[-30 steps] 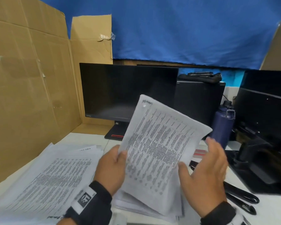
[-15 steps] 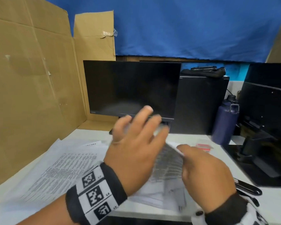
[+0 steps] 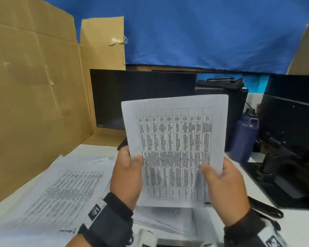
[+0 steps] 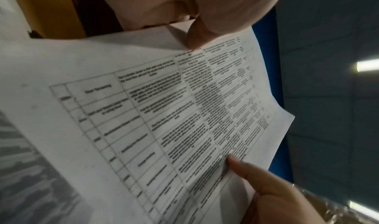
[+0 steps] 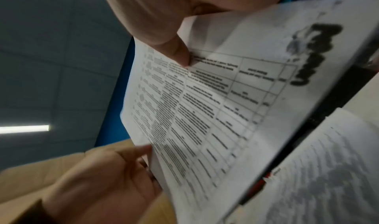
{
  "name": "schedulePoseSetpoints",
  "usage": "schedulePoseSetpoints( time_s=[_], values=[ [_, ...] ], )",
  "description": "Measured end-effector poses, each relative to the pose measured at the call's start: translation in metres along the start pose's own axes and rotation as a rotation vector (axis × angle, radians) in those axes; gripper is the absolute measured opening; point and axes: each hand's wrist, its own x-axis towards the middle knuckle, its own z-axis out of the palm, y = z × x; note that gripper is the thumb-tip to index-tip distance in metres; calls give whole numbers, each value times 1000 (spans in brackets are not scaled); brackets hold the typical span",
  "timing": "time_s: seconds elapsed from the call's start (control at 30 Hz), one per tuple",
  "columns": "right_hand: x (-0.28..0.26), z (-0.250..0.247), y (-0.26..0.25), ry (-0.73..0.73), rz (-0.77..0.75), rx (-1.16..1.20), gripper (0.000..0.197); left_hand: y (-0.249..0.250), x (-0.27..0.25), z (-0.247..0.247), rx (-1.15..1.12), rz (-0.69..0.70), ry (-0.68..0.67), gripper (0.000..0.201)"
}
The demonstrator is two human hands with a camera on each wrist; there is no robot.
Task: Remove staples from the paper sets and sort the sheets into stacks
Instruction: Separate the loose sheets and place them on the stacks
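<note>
I hold a printed paper set (image 3: 175, 143) upright above the desk, its table of text facing me. My left hand (image 3: 128, 168) grips its left edge, thumb on the front, fingers behind. My right hand (image 3: 219, 177) grips the lower right edge the same way. The left wrist view shows the paper set (image 4: 164, 114) with my left thumb (image 4: 197, 37) on it and the right thumb (image 4: 242, 165) lower down. In the right wrist view the sheet (image 5: 205, 105) is pinched under my right thumb (image 5: 178, 52). I cannot see a staple.
A spread of loose printed sheets (image 3: 57, 193) lies on the desk at left, another pile (image 3: 168, 220) below my hands. A black tool (image 3: 264, 209) lies at right. Monitor (image 3: 128, 97), dark blue bottle (image 3: 244, 138), second black monitor (image 3: 292, 111) and cardboard wall (image 3: 34, 95) surround the desk.
The paper set went down to the pile half a second ago under both hands; now it is raised again, turned upright and square to me, held by both edges.
</note>
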Motion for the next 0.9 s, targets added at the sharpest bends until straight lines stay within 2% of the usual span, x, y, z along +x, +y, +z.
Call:
schedulePoseSetpoints(
  time_s=[0.13, 0.23, 0.4, 0.6, 0.8, 0.9],
  values=[
    [-15, 21, 34, -56, -3, -32, 30, -16, -8, 0, 15, 55, -10, 28],
    [-27, 33, 53, -112, 5, -78, 35, -41, -14, 2, 45, -10, -29, 32],
    [-32, 42, 63, -70, 15, -1, 37, -55, -14, 4, -13, -84, 4, 37],
    [-28, 39, 62, 13, 23, 119, 36, -55, -8, 4, 106, 55, -30, 24],
    [-24, 40, 71, -16, 89, 135, 38, -70, -3, -3, -72, -133, -43, 26],
    [-24, 39, 69, -41, 80, 137, 37, -70, -2, -5, -65, -130, -105, 26]
  ],
)
